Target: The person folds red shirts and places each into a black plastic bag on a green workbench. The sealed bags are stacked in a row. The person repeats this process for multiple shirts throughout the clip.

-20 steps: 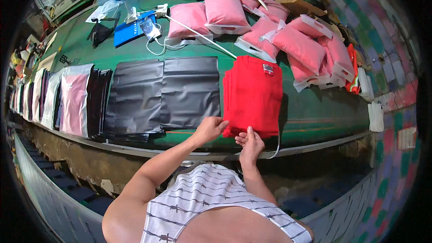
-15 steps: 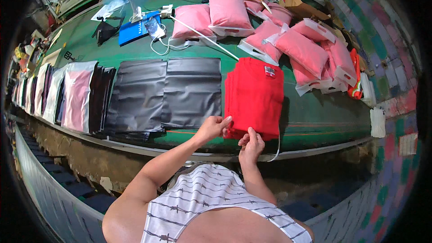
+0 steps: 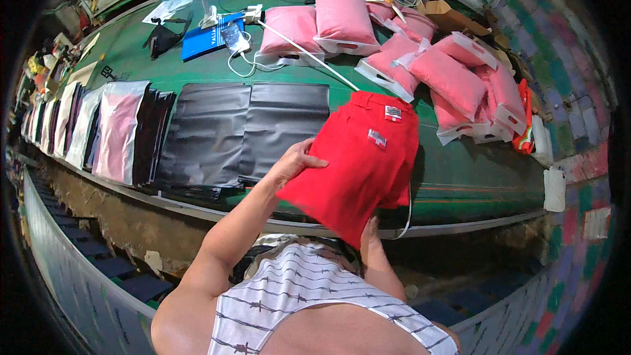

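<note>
A folded red shirt (image 3: 328,181) is raised at a slant off the near side of a stack of folded red shirts (image 3: 402,133). My left hand (image 3: 296,162) is closed on its left edge, with the thumb lying over the cloth. My right hand (image 3: 373,231) is at the shirt's near lower corner, its fingers mostly hidden by the fabric, and it appears to grip that corner. A pale label shows near the far end of the raised shirt, and another on the stack below. Two piles of dark grey plastic bags (image 3: 282,128) lie flat left of the stack.
Pink filled bags (image 3: 447,82) with clear handles are heaped at the back right. A row of packed garments (image 3: 118,128) leans along the left. Behind are a blue box (image 3: 205,41), a phone (image 3: 234,38) with a white cable and a white rod (image 3: 309,56). The table's metal edge (image 3: 453,225) runs in front.
The top red shirt has come up off the stack and moved toward me and to the left. Both hands have moved with it, the left one up along its side, the right one down.
</note>
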### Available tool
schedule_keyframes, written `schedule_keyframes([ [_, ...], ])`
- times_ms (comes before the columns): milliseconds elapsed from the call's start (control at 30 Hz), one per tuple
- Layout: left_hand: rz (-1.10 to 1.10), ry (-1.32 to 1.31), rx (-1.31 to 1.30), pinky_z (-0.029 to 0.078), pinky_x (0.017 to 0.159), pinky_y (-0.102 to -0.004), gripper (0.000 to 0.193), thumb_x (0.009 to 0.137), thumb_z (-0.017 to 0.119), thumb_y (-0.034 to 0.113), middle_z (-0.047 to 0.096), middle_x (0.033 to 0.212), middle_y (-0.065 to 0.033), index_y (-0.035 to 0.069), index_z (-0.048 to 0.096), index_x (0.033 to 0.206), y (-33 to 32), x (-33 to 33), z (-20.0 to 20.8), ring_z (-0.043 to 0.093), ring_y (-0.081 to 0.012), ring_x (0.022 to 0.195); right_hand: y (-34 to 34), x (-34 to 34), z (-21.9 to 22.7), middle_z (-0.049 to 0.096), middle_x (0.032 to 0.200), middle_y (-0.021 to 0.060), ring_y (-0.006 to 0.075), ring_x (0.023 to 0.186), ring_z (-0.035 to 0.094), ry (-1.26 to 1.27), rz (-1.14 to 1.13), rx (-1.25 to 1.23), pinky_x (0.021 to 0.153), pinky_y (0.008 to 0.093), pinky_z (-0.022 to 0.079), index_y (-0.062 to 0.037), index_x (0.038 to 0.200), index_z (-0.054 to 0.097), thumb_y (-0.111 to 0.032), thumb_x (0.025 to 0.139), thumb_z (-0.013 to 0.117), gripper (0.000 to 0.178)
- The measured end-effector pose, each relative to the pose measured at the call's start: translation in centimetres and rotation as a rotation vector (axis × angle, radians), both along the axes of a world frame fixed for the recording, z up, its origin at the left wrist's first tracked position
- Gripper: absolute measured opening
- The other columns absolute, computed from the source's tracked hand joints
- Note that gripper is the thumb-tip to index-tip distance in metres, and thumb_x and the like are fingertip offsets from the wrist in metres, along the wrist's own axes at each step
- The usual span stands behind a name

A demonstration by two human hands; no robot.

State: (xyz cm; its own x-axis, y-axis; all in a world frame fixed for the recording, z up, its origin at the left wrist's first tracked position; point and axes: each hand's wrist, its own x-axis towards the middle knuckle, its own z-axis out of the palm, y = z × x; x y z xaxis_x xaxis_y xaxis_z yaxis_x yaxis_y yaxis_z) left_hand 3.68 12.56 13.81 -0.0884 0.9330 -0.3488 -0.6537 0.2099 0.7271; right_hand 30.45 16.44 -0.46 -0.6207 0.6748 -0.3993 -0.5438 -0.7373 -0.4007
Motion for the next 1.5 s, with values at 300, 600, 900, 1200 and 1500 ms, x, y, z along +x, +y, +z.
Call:
schedule_keyframes([
  [300,0.029,-0.134,-0.173,0.052,0.103,-0.0391,0.055,0.091,0.065,0.004,0.063,0.133,-0.0142,-0.005,0.048,0.142,-10.6,-3.3,-1.2,0.066,-0.0239,0.117,1.2,-6.0,8.9,0.060,0.135,0.0124,0.0300,0.123,0.060,-0.252,0.099,0.145,0.105,0.0471,0.048,-0.0060,0.140,0.052,-0.030,0.101,0.055,0.046],
  [600,0.270,0.639,0.019,0.052,0.083,-0.0307,0.034,0.098,0.062,0.008,0.067,0.112,-0.0053,0.003,0.057,0.131,-9.2,-12.0,-1.9,0.063,-0.0137,0.091,6.1,-14.6,14.0,0.070,0.112,0.0085,0.0236,0.102,0.066,-0.704,0.293,1.077,0.092,0.0349,0.050,-0.0032,0.117,0.067,-0.014,0.096,0.065,0.024],
  [900,0.290,0.142,-0.173,0.050,0.060,-0.0224,0.034,0.099,0.050,0.001,0.068,0.099,-0.0036,0.007,0.060,0.131,-9.5,-14.0,-6.0,0.064,-0.0103,0.076,1.8,-16.6,5.9,0.050,0.145,0.0169,0.0292,0.136,0.048,-0.644,0.174,1.279,0.116,0.0447,0.035,-0.0068,0.122,0.066,0.006,0.087,0.055,0.039],
  [1200,-0.005,0.791,-0.271,0.054,0.074,-0.0336,0.027,0.099,0.059,0.015,0.073,0.104,-0.0084,-0.001,0.067,0.119,-10.7,-12.2,-12.0,0.067,-0.0166,0.086,-0.3,-13.3,3.3,0.064,0.118,0.0115,0.0275,0.111,0.063,-0.385,0.205,0.298,0.097,0.0437,0.051,0.0010,0.121,0.064,-0.010,0.081,0.055,0.042],
  [1500,-0.186,1.249,-0.128,0.055,0.077,-0.0495,0.033,0.096,0.061,0.029,0.070,0.088,-0.0256,-0.001,0.073,0.106,-5.6,-9.6,-6.0,0.071,-0.0421,0.085,-4.2,-20.3,8.8,0.055,0.127,0.0312,0.0495,0.115,0.060,-1.373,0.652,1.401,0.098,0.0533,0.050,0.0057,0.129,0.056,-0.046,0.075,0.076,0.077],
])
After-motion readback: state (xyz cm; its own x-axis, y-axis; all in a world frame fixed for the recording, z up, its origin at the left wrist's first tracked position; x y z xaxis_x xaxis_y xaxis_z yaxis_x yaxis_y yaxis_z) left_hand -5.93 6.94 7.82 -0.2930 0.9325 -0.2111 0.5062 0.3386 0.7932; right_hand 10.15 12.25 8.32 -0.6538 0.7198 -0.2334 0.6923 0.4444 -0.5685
